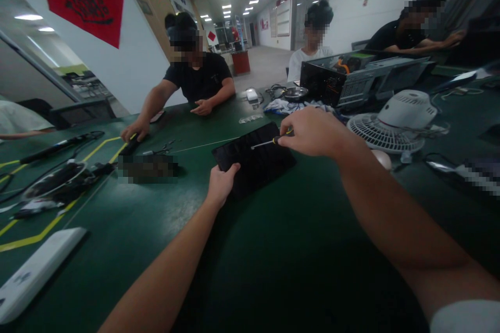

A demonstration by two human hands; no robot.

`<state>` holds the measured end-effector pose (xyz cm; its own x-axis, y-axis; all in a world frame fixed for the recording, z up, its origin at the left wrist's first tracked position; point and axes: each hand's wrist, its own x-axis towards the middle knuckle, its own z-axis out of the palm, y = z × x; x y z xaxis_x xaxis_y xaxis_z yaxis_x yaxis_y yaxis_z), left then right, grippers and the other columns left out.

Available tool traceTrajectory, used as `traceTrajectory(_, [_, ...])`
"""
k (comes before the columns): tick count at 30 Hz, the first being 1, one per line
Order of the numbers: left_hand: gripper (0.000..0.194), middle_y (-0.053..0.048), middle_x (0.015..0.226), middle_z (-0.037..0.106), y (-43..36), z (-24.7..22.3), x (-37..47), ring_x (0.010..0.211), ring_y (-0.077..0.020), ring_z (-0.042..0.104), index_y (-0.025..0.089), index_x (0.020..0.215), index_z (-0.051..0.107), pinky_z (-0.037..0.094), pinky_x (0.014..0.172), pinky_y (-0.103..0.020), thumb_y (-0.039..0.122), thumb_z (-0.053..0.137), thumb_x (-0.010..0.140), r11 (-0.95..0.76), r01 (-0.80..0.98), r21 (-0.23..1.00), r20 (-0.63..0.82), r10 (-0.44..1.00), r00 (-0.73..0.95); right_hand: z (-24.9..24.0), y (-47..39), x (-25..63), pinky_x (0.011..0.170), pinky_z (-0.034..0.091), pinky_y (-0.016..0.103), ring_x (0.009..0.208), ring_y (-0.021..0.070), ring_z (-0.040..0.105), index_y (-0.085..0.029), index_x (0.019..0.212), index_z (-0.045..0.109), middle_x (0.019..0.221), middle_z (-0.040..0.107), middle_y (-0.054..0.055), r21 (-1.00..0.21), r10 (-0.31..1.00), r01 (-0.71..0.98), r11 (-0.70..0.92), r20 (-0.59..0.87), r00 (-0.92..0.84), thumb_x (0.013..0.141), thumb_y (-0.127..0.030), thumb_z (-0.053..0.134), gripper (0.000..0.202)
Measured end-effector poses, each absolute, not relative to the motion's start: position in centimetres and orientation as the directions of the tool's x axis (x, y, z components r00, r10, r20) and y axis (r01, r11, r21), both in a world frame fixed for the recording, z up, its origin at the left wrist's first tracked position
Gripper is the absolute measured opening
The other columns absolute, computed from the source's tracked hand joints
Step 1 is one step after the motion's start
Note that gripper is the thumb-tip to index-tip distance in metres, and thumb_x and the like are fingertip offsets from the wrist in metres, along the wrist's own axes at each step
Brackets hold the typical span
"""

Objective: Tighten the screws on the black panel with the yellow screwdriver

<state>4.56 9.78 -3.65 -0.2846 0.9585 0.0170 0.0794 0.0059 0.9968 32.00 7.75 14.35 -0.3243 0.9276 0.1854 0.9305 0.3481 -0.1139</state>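
Panel (260, 169) dark, flat, at the middle of the table (187, 255), far end of my reach; whether it lies flush or is lifted at one edge, I cannot tell; left hand (222, 183) grips its left edge, thumb over the top face, fingers hidden beneath; right hand (314, 132) is closed round the handle of the screwdriver (264, 143), shaft pointing left across the panel; tip at the face, contact not certain.

Handling, by judgement: panel thin and stiff, probably light enough for one hand; face looks glossy, so likely slippery under a flat palm and easily scratched or cracked by a metal tip; best hold is by the edges, thumb above and fingers below, with the near edge the natural second place; pressing mid-face seems unwise. Screwdriver slim, rigid, light; take it by the handle, since the bare shaft would roll between fingers.

Surroundings: fan (408, 109) to the right, well apart from the panel; case (324, 83) beyond, far right.
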Motion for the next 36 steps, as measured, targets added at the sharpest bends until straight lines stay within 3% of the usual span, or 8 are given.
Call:
traceTrajectory(10, [0.044, -0.008, 0.087, 0.078, 9.85, -3.52, 4.77, 0.082, -0.0276, 0.075, 0.015, 0.093, 0.078, 0.061, 0.084, -0.042, 0.044, 0.092, 0.064, -0.013, 0.091, 0.996, 0.042, 0.948, -0.316, 14.0, 8.17, 32.25, 0.088, 0.056, 0.045, 0.105, 0.0356, 0.077, -0.02, 0.11, 0.089, 0.108, 0.084, 0.016, -0.125, 0.924, 0.923, 0.364, 0.176, -0.341, 0.095, -0.043, 0.066, 0.036])
traceTrajectory(36, [0.045, -0.009, 0.09, 0.078, 9.78, -3.46, 4.66, 0.085, -0.0286, 0.075, 0.016, 0.094, 0.078, 0.061, 0.087, -0.044, 0.046, 0.092, 0.063, 0.005, 0.074, 0.997, 0.018, 0.953, -0.301, 14.09, 8.11, 32.07, 0.091, 0.057, 0.049, 0.108, 0.0384, 0.077, -0.019, 0.111, 0.088, 0.112, 0.084, 0.02, -0.125, 0.938, 0.932, 0.341, 0.106, -0.33, 0.098, -0.041, 0.061, 0.037])
